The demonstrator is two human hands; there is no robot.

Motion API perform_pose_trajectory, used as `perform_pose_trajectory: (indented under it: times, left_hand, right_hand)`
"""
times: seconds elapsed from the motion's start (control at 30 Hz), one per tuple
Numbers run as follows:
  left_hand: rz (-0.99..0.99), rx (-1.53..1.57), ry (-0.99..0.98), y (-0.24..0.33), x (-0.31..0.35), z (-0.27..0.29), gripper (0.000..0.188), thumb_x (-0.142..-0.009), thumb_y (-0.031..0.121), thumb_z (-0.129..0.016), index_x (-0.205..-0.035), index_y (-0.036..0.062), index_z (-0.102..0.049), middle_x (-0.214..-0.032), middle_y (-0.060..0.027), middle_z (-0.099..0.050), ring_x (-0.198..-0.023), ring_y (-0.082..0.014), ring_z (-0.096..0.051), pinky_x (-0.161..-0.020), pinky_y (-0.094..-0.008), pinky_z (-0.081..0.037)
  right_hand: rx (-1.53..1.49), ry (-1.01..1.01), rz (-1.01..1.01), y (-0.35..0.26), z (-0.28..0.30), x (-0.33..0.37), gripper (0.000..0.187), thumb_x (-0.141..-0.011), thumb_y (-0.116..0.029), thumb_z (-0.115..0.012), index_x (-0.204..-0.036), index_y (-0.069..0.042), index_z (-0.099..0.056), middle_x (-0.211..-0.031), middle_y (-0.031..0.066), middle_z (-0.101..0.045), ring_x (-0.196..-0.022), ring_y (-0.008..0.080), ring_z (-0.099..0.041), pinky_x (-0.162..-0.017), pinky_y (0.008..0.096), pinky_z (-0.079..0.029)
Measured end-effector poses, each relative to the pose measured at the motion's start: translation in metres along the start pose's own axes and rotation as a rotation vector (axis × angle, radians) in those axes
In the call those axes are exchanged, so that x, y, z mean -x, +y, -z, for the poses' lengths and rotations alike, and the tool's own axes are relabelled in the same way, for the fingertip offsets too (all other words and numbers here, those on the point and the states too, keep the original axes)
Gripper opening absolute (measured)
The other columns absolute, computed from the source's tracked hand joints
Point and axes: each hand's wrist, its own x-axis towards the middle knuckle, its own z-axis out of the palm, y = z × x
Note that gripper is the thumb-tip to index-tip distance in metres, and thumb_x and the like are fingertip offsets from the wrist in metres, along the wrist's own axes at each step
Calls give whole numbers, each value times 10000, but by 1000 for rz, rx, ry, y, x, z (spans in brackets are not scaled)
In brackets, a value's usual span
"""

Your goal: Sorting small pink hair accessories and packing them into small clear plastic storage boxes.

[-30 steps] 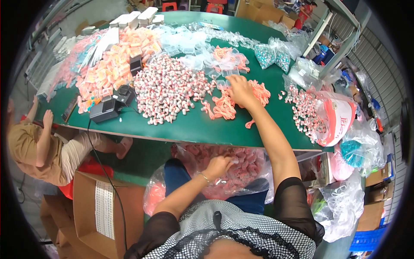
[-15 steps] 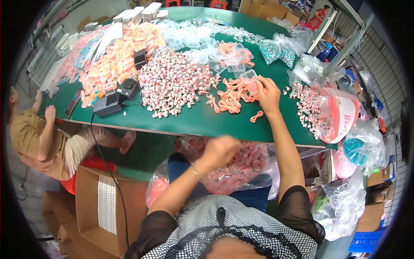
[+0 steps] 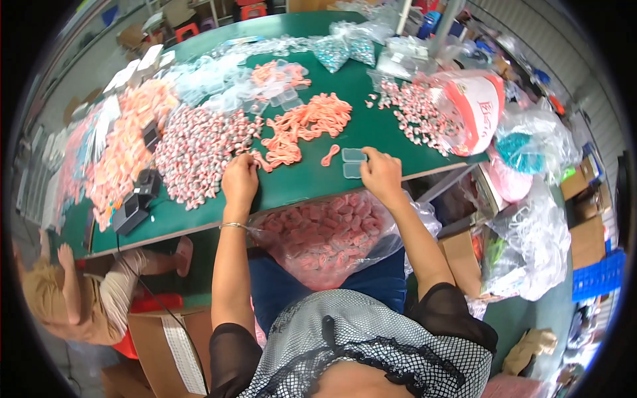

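My right hand (image 3: 382, 175) pinches the edge of a small clear plastic case (image 3: 353, 163), which lies opened out flat near the table's front edge. Just left of the case is a single looped coral cord (image 3: 330, 155). My left hand (image 3: 239, 182) has its fingertips pressed together between the heap of small pink-and-grey plug-like pieces (image 3: 199, 149) and the near end of the coral cord pile (image 3: 308, 123). Whatever those fingers hold is hidden.
More clear cases (image 3: 219, 79) are heaped farther back. Peach-coloured pieces (image 3: 129, 142) and black boxes (image 3: 133, 211) lie to the left. On the right a red-and-white bag (image 3: 474, 109) spills pink pieces. A clear sack (image 3: 312, 232) sits at my lap; a person (image 3: 73, 292) is at far left.
My view has shifted rightward. The right hand has come back from the cord pile toward the table's front edge with the clear case. My left hand has risen from over my lap to the plug-like pieces.
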Motion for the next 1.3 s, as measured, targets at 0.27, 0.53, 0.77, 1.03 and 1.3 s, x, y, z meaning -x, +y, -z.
perform_pose_trajectory:
  times: [0.27, 0.53, 0.77, 1.03, 1.3]
  left_hand:
    - [88, 172, 47, 17, 7, 16, 122, -836, 44, -649, -958, 38, -659, -858, -116, -662, -686, -264, -626, -617, -366, -493]
    - [105, 745, -126, 97, 25, -5, 95, -849, 68, -681, -940, 40, -687, -770, -36, -661, -601, -85, -520, -560, -258, -448]
    - [38, 613, -362, 150, 16, -35, 126, -831, 152, -684, -901, 50, -664, -885, -128, -660, -747, -305, -629, -679, -419, -496]
    - [-97, 427, -287, 152, 22, -56, 121, -807, 156, -715, -885, 70, -684, -901, -102, -625, -895, -309, -596, -760, -415, -484]
    - [-171, 355, -275, 149, 26, -61, 153, -788, 161, -717, -895, 59, -680, -899, -117, -611, -890, -329, -593, -763, -440, -486]
  right_hand:
    - [427, 127, -103, 90, 13, -71, 176, -791, -207, -693, -949, -131, -703, -919, 70, -676, -925, 280, -637, -804, 504, -426]
    - [795, -142, -9, 116, -5, -96, 109, -810, -135, -619, -836, -143, -724, -897, 50, -688, -893, 232, -646, -804, 502, -393]
    - [779, -81, -3, 126, -6, -91, 94, -794, -121, -624, -820, -132, -713, -877, 50, -683, -849, 225, -651, -808, 501, -392]
    - [404, 25, 141, 89, 13, -75, 66, -780, -122, -656, -830, -121, -699, -857, 51, -671, -849, 235, -649, -784, 469, -389]
    - [-247, -106, 380, 19, 27, -11, 146, -757, -66, -703, -890, -110, -660, -915, 30, -654, -904, 238, -606, -841, 385, -404]
